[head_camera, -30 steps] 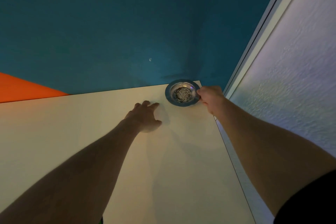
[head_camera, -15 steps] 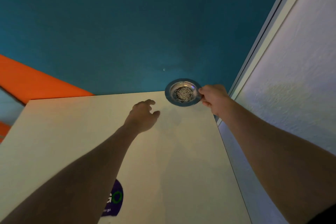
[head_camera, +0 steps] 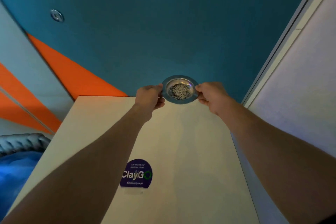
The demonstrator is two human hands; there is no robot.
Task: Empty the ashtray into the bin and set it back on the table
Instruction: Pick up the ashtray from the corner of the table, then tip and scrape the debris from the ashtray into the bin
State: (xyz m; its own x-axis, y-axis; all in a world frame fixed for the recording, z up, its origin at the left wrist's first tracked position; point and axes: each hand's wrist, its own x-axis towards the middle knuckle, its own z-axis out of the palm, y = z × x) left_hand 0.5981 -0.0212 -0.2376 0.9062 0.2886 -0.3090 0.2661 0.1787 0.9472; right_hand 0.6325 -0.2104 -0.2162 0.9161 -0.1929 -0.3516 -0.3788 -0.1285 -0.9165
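A round metal ashtray (head_camera: 180, 80) with grey speckled ash in its bowl sits at the far edge of the cream table (head_camera: 190, 151), level. My left hand (head_camera: 150, 96) grips its left rim. On the opposite side, my right hand (head_camera: 211, 94) pinches the right rim. Both arms stretch out over the tabletop. No bin is in view.
A purple round sticker (head_camera: 136, 173) lies on the table near me. A teal wall with orange stripes (head_camera: 72, 74) rises behind the table. A white textured wall (head_camera: 300, 87) runs along the right. Something blue (head_camera: 16, 169) sits low at the left.
My left hand moved right from the tabletop and took hold of the ashtray's left rim. The ashtray has come slightly off the corner, and the view pulled back, showing the sticker.
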